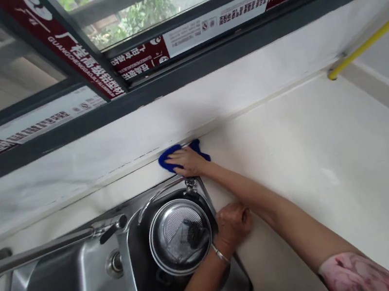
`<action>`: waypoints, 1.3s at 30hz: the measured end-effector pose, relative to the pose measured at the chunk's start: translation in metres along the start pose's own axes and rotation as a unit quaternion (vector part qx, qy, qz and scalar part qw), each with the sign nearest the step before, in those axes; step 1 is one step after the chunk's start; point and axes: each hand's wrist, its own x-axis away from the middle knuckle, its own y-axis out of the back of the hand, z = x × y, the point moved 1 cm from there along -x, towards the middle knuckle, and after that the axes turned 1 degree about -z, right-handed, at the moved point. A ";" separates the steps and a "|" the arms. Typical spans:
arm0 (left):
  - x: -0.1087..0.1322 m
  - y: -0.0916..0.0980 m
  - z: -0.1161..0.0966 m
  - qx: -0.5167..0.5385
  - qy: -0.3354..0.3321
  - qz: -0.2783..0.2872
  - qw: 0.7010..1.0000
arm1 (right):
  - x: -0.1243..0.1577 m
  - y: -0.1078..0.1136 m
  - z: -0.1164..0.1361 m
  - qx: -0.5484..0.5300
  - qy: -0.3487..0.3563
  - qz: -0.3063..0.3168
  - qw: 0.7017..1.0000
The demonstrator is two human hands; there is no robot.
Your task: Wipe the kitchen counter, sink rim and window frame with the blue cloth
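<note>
A blue cloth (167, 159) lies bunched against the back edge of the pale countertop (292, 159), behind the sink. My right hand (188, 161) presses down on it, with blue showing on both sides of the fingers. My left hand (234, 223), with a bracelet at the wrist, is curled closed over the sink's right rim, below my right forearm. Whether anything is inside its fingers is hidden. In the sink's right basin (144, 271) sits a round metal strainer (181, 211) holding a clear item and a dark scrubber.
A tall faucet (48, 248) stretches over the left basin (102, 288). A small curved tap (190, 184) stands at the sink's back right corner. The window frame (170, 86) runs above the white wall. A yellow pipe (366, 43) meets the counter at the back right.
</note>
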 end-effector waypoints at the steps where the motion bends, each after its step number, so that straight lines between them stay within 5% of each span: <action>1: 0.000 0.000 0.001 -0.002 0.001 0.001 1.000 | -0.008 -0.003 -0.001 -0.018 0.028 0.021 0.999; 4: -0.001 0.002 0.004 -0.009 0.011 -0.005 1.000 | -0.026 -0.008 -0.006 -0.055 0.087 0.058 0.993; 7: -0.004 0.004 0.003 0.009 0.016 0.003 1.000 | -0.021 0.002 -0.022 -0.067 0.077 0.032 0.994; 12: -0.005 0.005 0.001 0.055 0.044 0.046 0.996 | 0.031 0.031 -0.060 -0.046 -0.020 -0.061 0.997; 15: -0.007 0.002 0.003 0.060 0.069 0.067 0.994 | 0.065 0.039 -0.061 -0.022 -0.057 -0.107 0.992; 21: -0.002 0.014 0.002 0.115 0.102 0.051 0.987 | 0.148 0.039 -0.011 -0.003 -0.070 -0.084 0.994; 25: 0.043 0.035 -0.006 0.167 0.109 0.035 0.979 | 0.222 0.026 0.028 0.008 -0.066 -0.049 0.997; 30: 0.085 0.048 -0.011 0.165 0.203 -0.015 0.965 | 0.320 -0.008 0.086 -0.033 -0.041 -0.012 0.999; 34: 0.061 0.049 -0.020 0.152 0.217 -0.020 0.964 | 0.386 -0.023 0.126 -0.073 -0.053 -0.006 0.996; 39: 0.015 0.044 -0.038 0.056 0.194 0.106 0.974 | 0.478 -0.013 0.171 -0.087 -0.153 -0.068 0.982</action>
